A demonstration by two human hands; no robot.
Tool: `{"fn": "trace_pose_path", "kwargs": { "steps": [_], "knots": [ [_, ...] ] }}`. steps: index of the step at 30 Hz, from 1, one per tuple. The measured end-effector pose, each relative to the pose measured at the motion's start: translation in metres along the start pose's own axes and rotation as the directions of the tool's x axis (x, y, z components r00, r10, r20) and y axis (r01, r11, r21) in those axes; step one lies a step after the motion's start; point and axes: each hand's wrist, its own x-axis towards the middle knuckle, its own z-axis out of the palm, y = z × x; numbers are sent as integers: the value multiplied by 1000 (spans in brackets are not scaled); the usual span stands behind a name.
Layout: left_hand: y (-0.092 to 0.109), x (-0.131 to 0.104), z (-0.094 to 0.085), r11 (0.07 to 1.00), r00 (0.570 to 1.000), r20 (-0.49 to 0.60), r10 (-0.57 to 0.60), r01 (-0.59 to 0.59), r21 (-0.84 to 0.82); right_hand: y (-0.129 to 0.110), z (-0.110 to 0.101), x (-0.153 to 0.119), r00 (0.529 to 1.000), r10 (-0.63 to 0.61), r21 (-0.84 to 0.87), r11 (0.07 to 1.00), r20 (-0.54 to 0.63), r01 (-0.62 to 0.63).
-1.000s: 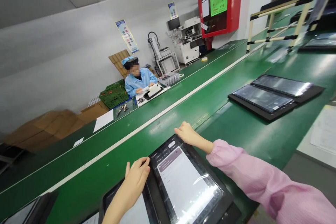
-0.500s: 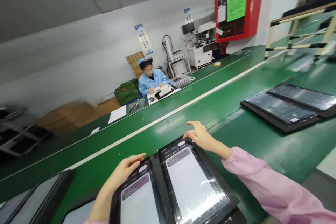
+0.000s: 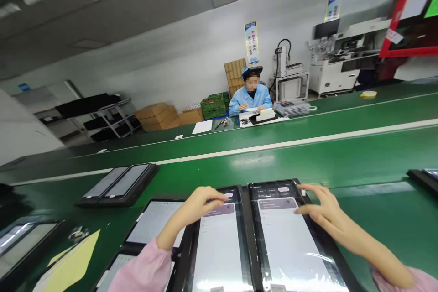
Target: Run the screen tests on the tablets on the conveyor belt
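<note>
Two lit tablets lie side by side in black trays on the green belt in front of me. My left hand (image 3: 200,203) rests on the top of the left tablet (image 3: 215,246), fingertips on its upper screen. My right hand (image 3: 321,210) lies with spread fingers over the upper right edge of the right tablet (image 3: 290,242). Neither hand grips anything. Pink sleeves cover both my arms.
More tablets in trays sit at the left (image 3: 118,182) and lower left (image 3: 150,221), and one at the right edge (image 3: 424,177). A yellow sheet (image 3: 70,267) lies at the lower left. Across the belt a person in blue (image 3: 251,93) works at a table.
The view swung left, bringing more trays at the left into sight. My left hand moved onto the left tablet's top; my right hand spread over the right tablet's upper right edge.
</note>
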Motion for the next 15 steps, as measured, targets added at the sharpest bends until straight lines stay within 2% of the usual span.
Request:
{"fn": "trace_pose_path", "kwargs": {
  "steps": [2, 4, 5, 7, 9, 10, 12, 15],
  "knots": [
    [2, -14, 4, 996, 987, 132, 87, -89, 10, -3, 3, -9, 999, -27, 21, 999, 38, 27],
    [-4, -15, 8, 992, 977, 181, 113, -122, 43, -3, 10, -6, 1000, -1, 10, 1000, 5, 1],
    [-9, -11, 9, 990, 985, 146, 89, -104, 94, -1, 14, 0, 999, 36, 0, 999, -36, -36],
    [-19, 1, 11, 973, 1000, -1, 11, -11, 231, 4, 21, 15, 978, 132, 11, 991, -161, -132],
    [-25, 11, 13, 940, 986, -154, -61, 108, 324, 8, 27, 27, 937, 219, 84, 976, -272, -203],
    [-26, 12, 14, 930, 979, -190, -79, 141, 340, 9, 29, 29, 920, 249, 129, 967, -303, -220],
    [-20, 6, 17, 928, 984, -161, -71, 124, 352, 9, 29, 23, 910, 273, 191, 956, -312, -222],
    [-4, -20, 23, 922, 998, -60, 3, 20, 387, 3, 23, -4, 934, 227, 183, 966, -276, -180]
  ]
}}
